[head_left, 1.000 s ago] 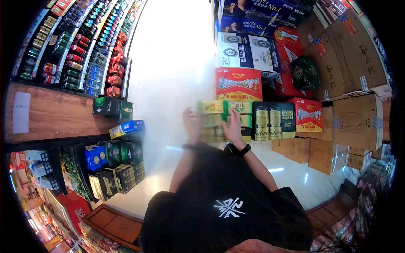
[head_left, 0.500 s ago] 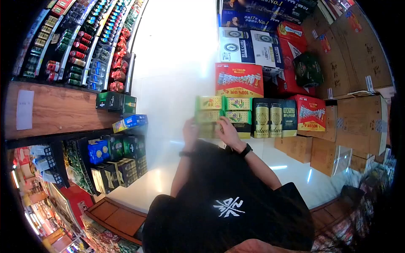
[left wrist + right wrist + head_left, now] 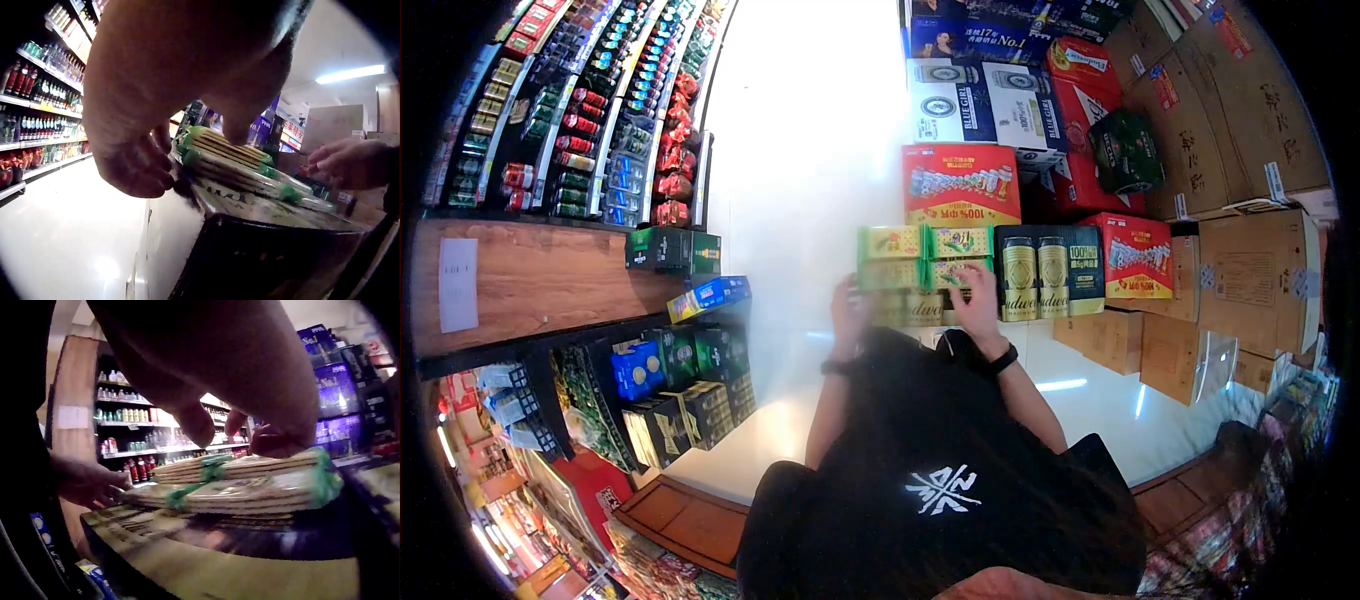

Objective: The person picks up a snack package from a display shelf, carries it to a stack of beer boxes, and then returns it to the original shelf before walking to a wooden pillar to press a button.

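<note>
In the head view, several clear packs of crackers with green ends lie side by side in two rows on a gold and black beer case (image 3: 925,310). My left hand (image 3: 850,312) is at the left edge of the near left pack (image 3: 890,274). The left wrist view shows its thumb above the crackers (image 3: 231,153) and its loosely bent fingers beside them. My right hand (image 3: 980,305) reaches over the near right pack (image 3: 946,273), thumb and fingers apart. In the right wrist view its fingertips point down close over the crackers (image 3: 262,487).
Another Budweiser case (image 3: 1055,280) stands right of the packs, with a red case (image 3: 962,185) behind them. Blue Girl cases (image 3: 950,105) and brown cartons (image 3: 1250,280) are stacked farther back and right. Drink shelves (image 3: 590,120) line the left beyond the pale floor (image 3: 800,180).
My right hand first moved left to the middle of the near packs, then back right over the near right pack. My left hand came toward me along the packs' left side.
</note>
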`<action>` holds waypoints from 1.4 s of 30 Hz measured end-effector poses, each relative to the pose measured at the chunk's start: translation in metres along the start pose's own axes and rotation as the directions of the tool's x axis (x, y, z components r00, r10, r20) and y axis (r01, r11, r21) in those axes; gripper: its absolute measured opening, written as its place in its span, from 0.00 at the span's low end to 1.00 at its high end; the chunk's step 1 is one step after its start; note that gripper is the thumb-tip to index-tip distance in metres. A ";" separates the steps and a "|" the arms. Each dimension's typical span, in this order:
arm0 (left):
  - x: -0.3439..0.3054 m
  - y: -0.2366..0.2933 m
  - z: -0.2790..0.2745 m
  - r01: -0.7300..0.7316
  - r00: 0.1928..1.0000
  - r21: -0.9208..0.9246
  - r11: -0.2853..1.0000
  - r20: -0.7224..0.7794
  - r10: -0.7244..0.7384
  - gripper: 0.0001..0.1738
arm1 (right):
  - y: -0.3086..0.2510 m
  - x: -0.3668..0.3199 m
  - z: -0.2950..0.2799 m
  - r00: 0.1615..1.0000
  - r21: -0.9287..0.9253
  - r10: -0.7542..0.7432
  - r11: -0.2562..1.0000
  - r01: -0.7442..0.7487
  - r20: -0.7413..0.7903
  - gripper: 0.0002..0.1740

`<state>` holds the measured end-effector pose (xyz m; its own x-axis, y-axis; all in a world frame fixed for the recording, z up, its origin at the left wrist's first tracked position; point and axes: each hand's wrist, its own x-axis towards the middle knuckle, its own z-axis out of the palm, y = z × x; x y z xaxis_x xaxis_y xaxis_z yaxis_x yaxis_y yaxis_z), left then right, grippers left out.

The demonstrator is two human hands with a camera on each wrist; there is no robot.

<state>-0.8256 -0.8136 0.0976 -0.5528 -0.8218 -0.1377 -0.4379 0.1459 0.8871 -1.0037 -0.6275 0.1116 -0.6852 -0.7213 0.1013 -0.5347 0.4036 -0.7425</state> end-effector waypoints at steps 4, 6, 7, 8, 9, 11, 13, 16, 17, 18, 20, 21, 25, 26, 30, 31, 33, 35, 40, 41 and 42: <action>0.003 0.003 0.005 0.103 0.995 -0.106 0.989 0.016 -0.102 0.26 | -0.009 0.007 -0.040 0.993 -0.123 0.112 0.986 -0.116 -0.032 0.25; 0.005 0.000 0.008 0.120 0.993 -0.113 0.986 0.005 -0.120 0.25 | -0.010 0.006 -0.045 0.996 -0.177 0.093 0.980 -0.094 -0.015 0.26; 0.006 -0.002 0.009 0.114 0.993 -0.108 0.988 -0.005 -0.115 0.24 | -0.011 0.005 -0.046 0.996 -0.204 0.084 0.975 -0.083 -0.005 0.27; 0.006 -0.003 0.011 0.108 0.994 -0.103 0.989 -0.015 -0.110 0.24 | -0.009 0.003 -0.045 0.997 -0.216 0.082 0.973 -0.082 -0.008 0.27; 0.006 -0.004 0.011 0.107 0.994 -0.108 0.988 -0.021 -0.110 0.24 | -0.006 0.002 -0.043 0.997 -0.228 0.080 0.970 -0.081 -0.011 0.26; 0.007 -0.002 0.013 0.105 0.993 -0.117 0.988 -0.033 -0.110 0.24 | 0.000 0.000 -0.039 0.997 -0.234 0.066 0.970 -0.071 -0.033 0.25; 0.006 0.004 0.012 0.132 0.990 -0.137 0.982 -0.032 -0.137 0.23 | 0.009 -0.002 -0.034 0.997 -0.222 0.040 0.974 -0.054 -0.068 0.23; 0.008 -0.003 0.012 0.124 0.991 -0.106 0.987 -0.029 -0.128 0.22 | 0.005 -0.002 -0.037 0.992 -0.202 0.116 0.972 -0.125 -0.057 0.20; 0.009 -0.001 0.011 0.114 0.993 -0.086 0.990 -0.029 -0.117 0.22 | 0.008 -0.003 -0.036 0.992 -0.199 0.116 0.972 -0.125 -0.057 0.19; 0.008 0.001 0.011 0.122 0.992 -0.109 0.987 -0.024 -0.125 0.22 | 0.010 -0.003 -0.036 0.992 -0.197 0.113 0.973 -0.123 -0.058 0.19; 0.007 0.004 0.010 0.132 0.990 -0.160 0.978 -0.018 -0.137 0.21 | 0.011 -0.002 -0.039 0.993 -0.191 0.098 0.976 -0.109 -0.066 0.18; 0.007 0.002 0.011 0.118 0.992 -0.132 0.984 -0.034 -0.124 0.22 | 0.009 -0.003 -0.041 0.994 -0.185 0.087 0.978 -0.099 -0.073 0.18; 0.007 -0.023 0.017 0.057 0.995 -0.081 0.995 -0.080 -0.063 0.27 | 0.018 -0.004 -0.040 0.997 -0.189 0.052 0.980 -0.062 -0.055 0.16; 0.004 -0.023 0.017 0.041 0.995 -0.084 0.996 -0.085 -0.049 0.29 | 0.020 -0.006 -0.041 0.998 -0.185 0.045 0.981 -0.052 -0.044 0.16; -0.017 -0.016 0.029 0.122 0.954 -0.030 0.992 -0.272 -0.125 0.37 | 0.017 -0.011 -0.048 0.994 -0.148 -0.057 0.988 0.043 -0.094 0.16; -0.026 -0.014 0.031 0.115 0.938 0.009 0.993 -0.329 -0.105 0.39 | 0.012 -0.013 -0.051 0.987 -0.133 -0.088 0.989 0.069 -0.136 0.14; -0.046 0.010 0.032 0.129 0.904 0.016 0.992 -0.412 -0.111 0.38 | 0.007 -0.020 -0.056 0.988 -0.038 -0.121 0.992 0.118 -0.096 0.13; -0.071 0.011 0.038 0.091 0.850 0.108 0.990 -0.526 -0.021 0.35 | 0.014 -0.030 -0.052 0.964 0.041 -0.261 0.964 0.263 -0.038 0.11; -0.139 0.043 0.033 0.081 0.956 -0.093 0.992 -0.276 -0.104 0.18 | -0.007 -0.058 -0.050 0.616 -0.274 -0.283 0.707 0.652 0.735 0.12; -0.151 0.049 0.030 0.022 0.985 -0.023 1.000 -0.170 -0.025 0.19 | -0.014 -0.062 -0.047 0.606 -0.208 -0.396 0.693 0.690 0.690 0.14; -0.164 0.060 0.027 -0.043 0.997 0.047 0.998 -0.061 0.046 0.19 | -0.019 -0.067 -0.043 0.585 -0.139 -0.506 0.670 0.729 0.634 0.15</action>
<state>-0.7797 -0.6551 0.1614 -0.5283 -0.8462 -0.0698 -0.4464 0.2069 0.8706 -0.9685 -0.5623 0.1478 0.1830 -0.9830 0.0156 -0.9265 -0.1778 -0.3316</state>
